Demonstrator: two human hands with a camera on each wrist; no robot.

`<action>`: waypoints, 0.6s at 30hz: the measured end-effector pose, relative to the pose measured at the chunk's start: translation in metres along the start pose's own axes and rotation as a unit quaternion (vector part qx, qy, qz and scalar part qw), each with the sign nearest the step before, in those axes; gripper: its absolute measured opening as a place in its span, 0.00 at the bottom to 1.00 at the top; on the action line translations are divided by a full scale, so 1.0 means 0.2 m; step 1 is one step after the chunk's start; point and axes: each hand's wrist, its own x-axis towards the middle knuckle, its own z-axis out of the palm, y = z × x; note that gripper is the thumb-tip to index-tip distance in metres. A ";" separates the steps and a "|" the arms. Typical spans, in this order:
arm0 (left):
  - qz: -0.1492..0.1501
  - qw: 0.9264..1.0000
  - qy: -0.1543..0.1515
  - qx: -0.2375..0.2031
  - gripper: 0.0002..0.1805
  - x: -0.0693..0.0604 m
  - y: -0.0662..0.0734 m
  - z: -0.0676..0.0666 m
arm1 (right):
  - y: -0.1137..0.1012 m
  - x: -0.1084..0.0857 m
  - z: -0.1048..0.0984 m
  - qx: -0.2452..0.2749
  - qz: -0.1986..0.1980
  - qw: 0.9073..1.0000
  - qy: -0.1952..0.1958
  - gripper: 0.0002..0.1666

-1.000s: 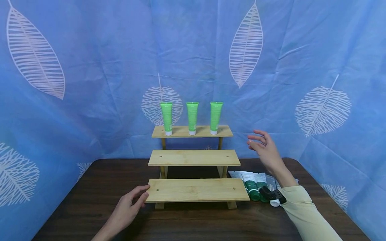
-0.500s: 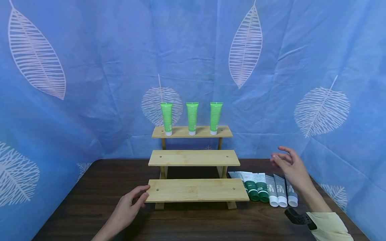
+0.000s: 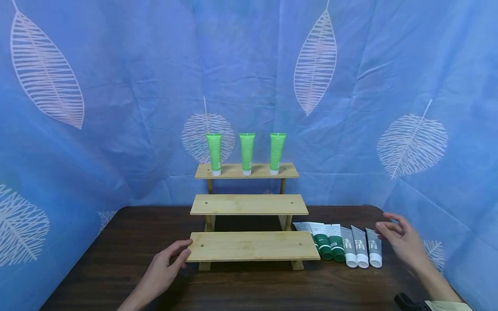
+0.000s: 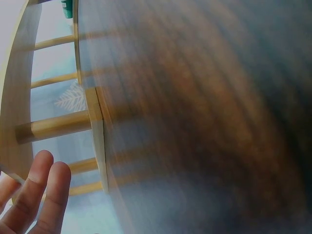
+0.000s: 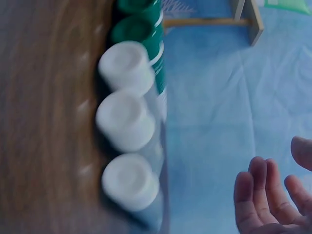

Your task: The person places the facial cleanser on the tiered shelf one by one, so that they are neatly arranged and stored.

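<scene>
A three-tier wooden display stand [image 3: 254, 246] is on the table, with three upright light-green squeeze tubes [image 3: 247, 154] on its top tier. My left hand [image 3: 161, 270] touches the left end of the lowest tier with thumb and forefinger; in the left wrist view, its other fingers [image 4: 57, 195] extend loosely beside the stand. At the right, my right hand [image 3: 406, 242] hovers by the row of lying tubes, relaxed and holding nothing. Nearest to it are three grey tubes [image 3: 375, 247] with white caps. Left of those lie white-and-green tubes [image 3: 336, 244], one partly hidden by the stand.
A dark wooden table [image 3: 249, 289] carries the stand and the tubes. Behind and at both sides hangs a blue cloth [image 3: 155, 65] printed with white leaves. Nothing stands on the middle and lowest tiers.
My right hand has drawn back from beside the top tier, moving down and right to the right end of the tube row. The left hand stays at the stand's edge.
</scene>
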 end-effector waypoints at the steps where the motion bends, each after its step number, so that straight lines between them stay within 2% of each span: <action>1: 0.000 1.000 -0.001 0.000 0.19 0.00 0.00 0.00 | 0.02 0.00 -0.01 0.002 0.006 1.000 0.001 0.27; 8: 0.001 1.000 -0.002 0.002 0.19 -0.01 0.01 0.00 | 0.13 -0.02 -0.08 -0.029 0.075 0.997 -0.012 0.39; 13: -0.001 1.000 -0.002 0.008 0.19 0.00 0.01 0.00 | 0.21 -0.01 -0.13 -0.050 0.114 0.991 -0.055 0.44; 18: -0.002 1.000 -0.003 0.002 0.19 0.00 0.00 0.00 | 0.26 0.00 -0.13 -0.051 0.174 0.979 -0.094 0.48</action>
